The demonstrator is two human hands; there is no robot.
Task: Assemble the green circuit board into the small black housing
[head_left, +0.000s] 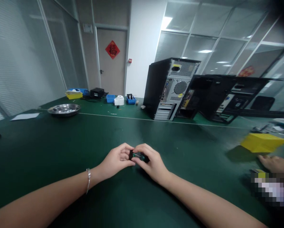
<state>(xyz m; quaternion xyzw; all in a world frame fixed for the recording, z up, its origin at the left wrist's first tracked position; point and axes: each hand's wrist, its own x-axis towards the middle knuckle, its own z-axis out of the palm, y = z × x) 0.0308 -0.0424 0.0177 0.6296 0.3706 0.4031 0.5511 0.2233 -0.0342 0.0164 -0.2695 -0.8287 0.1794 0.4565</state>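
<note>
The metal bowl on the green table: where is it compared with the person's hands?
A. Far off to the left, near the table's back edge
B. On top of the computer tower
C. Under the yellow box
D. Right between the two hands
A: the metal bowl sits far left on the green table, well away from the left hand and right hand, which meet around a small black part.
</note>
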